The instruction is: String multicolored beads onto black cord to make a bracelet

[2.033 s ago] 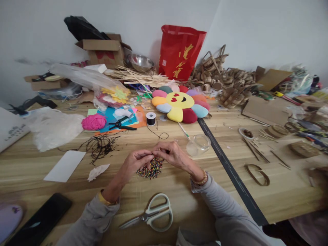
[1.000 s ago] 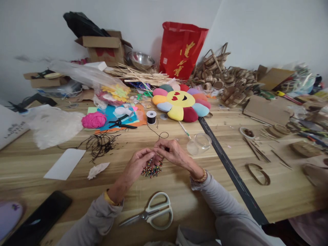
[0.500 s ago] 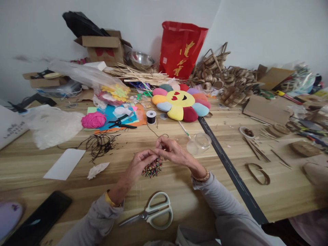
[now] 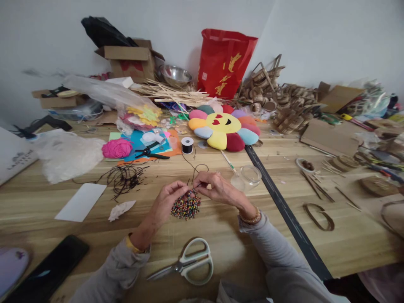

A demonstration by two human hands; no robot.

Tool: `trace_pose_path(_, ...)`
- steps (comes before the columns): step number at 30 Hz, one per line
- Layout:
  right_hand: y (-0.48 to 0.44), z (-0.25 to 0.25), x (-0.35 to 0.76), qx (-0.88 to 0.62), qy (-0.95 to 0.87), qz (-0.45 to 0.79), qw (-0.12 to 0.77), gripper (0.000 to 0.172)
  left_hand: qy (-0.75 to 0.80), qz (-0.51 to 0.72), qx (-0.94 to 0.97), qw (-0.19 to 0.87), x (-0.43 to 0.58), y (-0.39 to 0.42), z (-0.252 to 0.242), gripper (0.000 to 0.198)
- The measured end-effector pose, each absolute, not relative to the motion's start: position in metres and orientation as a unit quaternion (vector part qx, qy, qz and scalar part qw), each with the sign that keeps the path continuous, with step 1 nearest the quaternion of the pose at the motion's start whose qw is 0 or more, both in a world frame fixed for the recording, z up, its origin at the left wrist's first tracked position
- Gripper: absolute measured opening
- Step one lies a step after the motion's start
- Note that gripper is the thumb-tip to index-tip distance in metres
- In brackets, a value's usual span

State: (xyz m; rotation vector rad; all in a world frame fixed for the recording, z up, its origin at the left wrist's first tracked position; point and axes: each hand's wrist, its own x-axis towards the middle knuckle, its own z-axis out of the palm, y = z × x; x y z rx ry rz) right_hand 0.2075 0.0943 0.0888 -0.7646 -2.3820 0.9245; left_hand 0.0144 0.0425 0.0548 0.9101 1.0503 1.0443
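Observation:
A pile of small multicoloured beads [image 4: 186, 207] lies on the wooden table below my fingertips. My left hand [image 4: 166, 201] is closed in a pinch just above the pile's left side; what sits between its thumb and finger is too small to name. Facing it, my right hand [image 4: 219, 189] pinches a thin black cord [image 4: 196, 169], and the two sets of fingertips nearly meet. Beyond them stands the white-rimmed spool of black cord [image 4: 187, 145], its loose end curving toward my right hand. White-handled scissors [image 4: 192, 261] lie nearer to me.
A clear glass jar [image 4: 251, 178] stands right of my right hand, beside a long dark strip [image 4: 284, 210]. Tangled black cord [image 4: 128, 180], a white card [image 4: 81, 202] and a phone [image 4: 50, 267] lie left. A flower cushion [image 4: 225, 126] and woven baskets [image 4: 261, 97] sit behind.
My hands have drawn slightly apart and tilted, with more of the bead pile showing between them. The cord by my right hand now forms a loop. The spool and scissors stay in place.

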Motion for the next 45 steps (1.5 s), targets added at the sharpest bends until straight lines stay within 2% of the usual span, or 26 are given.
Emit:
trace_pose_path(7, 0.096, 0.088, 0.209, -0.276, -0.881, 0.314, 0.223, 0.008, 0.499, 0.455, 0.444, 0.588, 0.011, 0.047, 0.06, 0.03)
trace_pose_path(14, 0.099, 0.088, 0.211, -0.278, -0.856, 0.365, 0.238, 0.008, 0.428, 0.442, 0.366, 0.698, 0.009, 0.048, 0.051, 0.029)
trace_pose_path(20, 0.101, 0.082, 0.208, -0.247, -0.848, 0.396, 0.25, 0.009, 0.412, 0.424, 0.331, 0.735, 0.011, 0.046, 0.054, 0.033)
trace_pose_path(29, 0.094, 0.085, 0.204, -0.244, -0.893, 0.306, 0.221, 0.011, 0.42, 0.43, 0.318, 0.733, 0.014, 0.044, 0.051, 0.032)
trace_pose_path(37, 0.093, 0.082, 0.206, -0.271, -0.902, 0.266, 0.203, 0.006, 0.465, 0.444, 0.363, 0.674, 0.015, 0.045, 0.057, 0.027)
trace_pose_path(41, 0.095, 0.082, 0.21, -0.328, -0.883, 0.246, 0.229, 0.019, 0.465, 0.467, 0.355, 0.663, 0.012, 0.047, 0.057, 0.025)
trace_pose_path(45, 0.092, 0.081, 0.205, -0.347, -0.846, 0.307, 0.262, 0.025, 0.469, 0.462, 0.374, 0.653, 0.011, 0.047, 0.056, 0.022)
